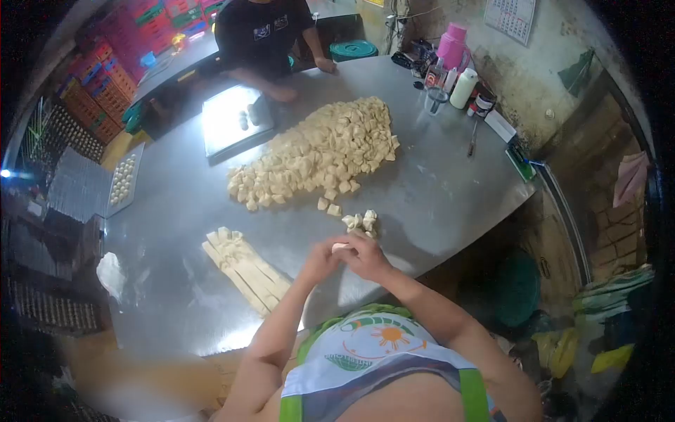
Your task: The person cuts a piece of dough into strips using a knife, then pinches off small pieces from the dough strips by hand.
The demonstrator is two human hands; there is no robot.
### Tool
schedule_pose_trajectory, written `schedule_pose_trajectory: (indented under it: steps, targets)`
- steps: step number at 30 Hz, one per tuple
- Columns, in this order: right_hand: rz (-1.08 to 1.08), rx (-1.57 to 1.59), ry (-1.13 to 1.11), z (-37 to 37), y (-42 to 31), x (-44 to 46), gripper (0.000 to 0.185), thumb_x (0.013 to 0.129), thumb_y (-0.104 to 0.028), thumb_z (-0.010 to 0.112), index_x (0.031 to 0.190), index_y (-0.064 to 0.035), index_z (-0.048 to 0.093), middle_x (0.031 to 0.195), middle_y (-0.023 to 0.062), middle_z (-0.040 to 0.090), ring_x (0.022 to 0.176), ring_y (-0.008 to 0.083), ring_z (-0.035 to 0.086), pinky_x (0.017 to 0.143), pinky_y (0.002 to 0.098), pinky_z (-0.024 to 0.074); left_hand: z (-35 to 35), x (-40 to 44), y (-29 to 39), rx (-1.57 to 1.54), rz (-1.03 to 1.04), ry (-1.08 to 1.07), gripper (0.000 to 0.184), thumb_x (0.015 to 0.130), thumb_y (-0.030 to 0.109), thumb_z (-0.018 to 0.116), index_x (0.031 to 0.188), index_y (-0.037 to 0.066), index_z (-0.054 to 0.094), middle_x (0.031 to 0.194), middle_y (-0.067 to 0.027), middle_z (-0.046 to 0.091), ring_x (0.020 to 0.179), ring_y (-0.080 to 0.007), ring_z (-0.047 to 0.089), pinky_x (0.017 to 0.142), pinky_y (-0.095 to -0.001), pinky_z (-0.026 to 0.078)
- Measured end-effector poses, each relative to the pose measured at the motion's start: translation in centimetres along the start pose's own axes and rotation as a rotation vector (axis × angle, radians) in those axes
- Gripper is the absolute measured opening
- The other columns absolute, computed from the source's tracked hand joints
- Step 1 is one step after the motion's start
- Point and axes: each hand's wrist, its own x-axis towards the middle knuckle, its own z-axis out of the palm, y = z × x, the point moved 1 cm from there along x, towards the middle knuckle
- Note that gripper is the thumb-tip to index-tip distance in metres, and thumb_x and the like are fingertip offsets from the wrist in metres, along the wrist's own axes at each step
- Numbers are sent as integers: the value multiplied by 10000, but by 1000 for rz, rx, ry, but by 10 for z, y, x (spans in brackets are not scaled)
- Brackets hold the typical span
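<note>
My left hand [322, 261] and my right hand [366, 258] meet near the front edge of the metal table, fingers closed around a small piece of pale dough [340, 247]. Just beyond my fingers lie a few small knotted dough pieces [361, 221]. A large heap of cut dough chunks [320, 148] spreads across the middle of the table. Long dough strips [246, 271], cut up at their far end, rest to the left of my hands.
Across the metal table [436, 204], a person [264, 42] stands beside a tray [235, 123]. Bottles and a pink thermos [453, 48] occupy the back right. White flour or dough [111, 276] lies at the left edge, near a tray of dough balls [125, 179].
</note>
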Motion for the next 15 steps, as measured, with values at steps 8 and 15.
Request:
schedule_pose_trajectory:
  steps: [8,15]
  targets:
    - [754,-389,-168,-26,38,19,392,843,-322,700,1089,-34,598,975,189,662,911,355,657,777,433,514,4,-23,51,189,-41,-248,198,893,112,608,1057,19,670,1018,-181,682,965,-380,656,841,-424,510]
    - [94,-145,-206,-5,27,1,424,817,-290,735,1134,-25,642,998,187,662,965,345,641,869,391,498,1,-3,4,131,132,-10,627,742,-74,595,1349,60,510,1416,-216,470,1306,-366,467,1065,-403,391]
